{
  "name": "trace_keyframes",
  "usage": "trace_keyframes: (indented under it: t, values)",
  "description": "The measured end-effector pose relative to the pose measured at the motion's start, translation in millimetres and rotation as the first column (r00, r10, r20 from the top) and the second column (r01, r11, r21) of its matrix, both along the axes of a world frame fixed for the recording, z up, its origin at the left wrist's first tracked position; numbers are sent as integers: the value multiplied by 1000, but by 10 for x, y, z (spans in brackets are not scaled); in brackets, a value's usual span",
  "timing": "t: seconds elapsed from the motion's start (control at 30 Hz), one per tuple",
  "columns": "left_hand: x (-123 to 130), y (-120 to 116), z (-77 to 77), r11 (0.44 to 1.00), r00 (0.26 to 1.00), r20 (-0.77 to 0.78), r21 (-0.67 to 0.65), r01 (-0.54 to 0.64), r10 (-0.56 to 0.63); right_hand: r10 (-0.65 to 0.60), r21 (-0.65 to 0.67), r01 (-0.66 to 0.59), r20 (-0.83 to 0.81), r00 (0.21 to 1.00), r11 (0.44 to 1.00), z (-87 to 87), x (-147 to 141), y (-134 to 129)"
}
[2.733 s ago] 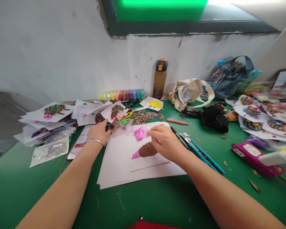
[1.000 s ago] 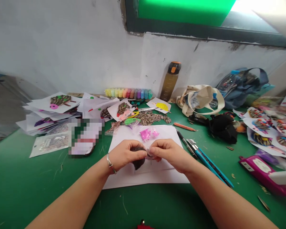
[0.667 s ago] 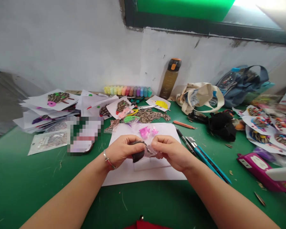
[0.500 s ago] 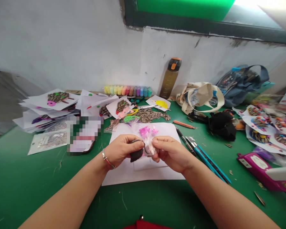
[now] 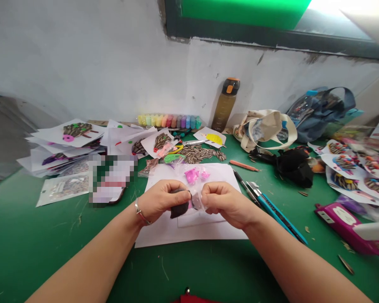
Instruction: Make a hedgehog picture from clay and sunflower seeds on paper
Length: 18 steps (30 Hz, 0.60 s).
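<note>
My left hand [image 5: 164, 197] is closed on a soft black lump [image 5: 178, 210] that looks like modelling clay, pinched under the thumb. A thin dark strand runs from the lump toward a clear plastic wrapper [image 5: 197, 202]. The wrapper's edge is pinched in the curled fingers of my right hand [image 5: 224, 201]. Both hands are above white paper [image 5: 159, 232] on the green table [image 5: 139, 269]. Just beyond them, bright pink lumps [image 5: 192, 174] sit in clear plastic. Striped sunflower seeds [image 5: 197, 154] are heaped behind the paper.
Paper sheets with seed pictures [image 5: 77, 131] are stacked at left, near a phone [image 5: 113, 181]. A clay set [image 5: 169, 121] and bottle [image 5: 225, 105] stand by the wall. Pens [image 5: 274, 210], an orange pencil [image 5: 244, 165], a black cloth item [image 5: 295, 166] and a magenta glue gun [image 5: 347, 227] are at right.
My right fingers have curled in more tightly on the wrapper, and more of the wrapper shows between the hands. The black lump has tipped slightly downward in my left hand.
</note>
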State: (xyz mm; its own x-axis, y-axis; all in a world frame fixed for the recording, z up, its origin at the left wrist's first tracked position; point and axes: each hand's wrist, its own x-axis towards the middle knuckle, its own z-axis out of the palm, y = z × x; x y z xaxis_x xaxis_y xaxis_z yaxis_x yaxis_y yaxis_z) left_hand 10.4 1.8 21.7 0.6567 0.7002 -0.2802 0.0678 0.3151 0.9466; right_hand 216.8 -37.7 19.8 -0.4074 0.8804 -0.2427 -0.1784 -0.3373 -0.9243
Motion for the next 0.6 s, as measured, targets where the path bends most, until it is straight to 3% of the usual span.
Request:
trace_keyframes:
  t: [0.17,0.3,0.6]
  values:
    - [-3,-26,20,998,994,-97,55,44,-39,110,72,-110,3,994,991,13,-7,-28]
    - [-9,-45,46,993,990,-81,20,113,-111,199,49,-195,-85,976,980,25,7,-35]
    - [-21,-31,48,991,995,49,-94,94,-90,66,-91,-90,-244,967,992,-42,-28,-2]
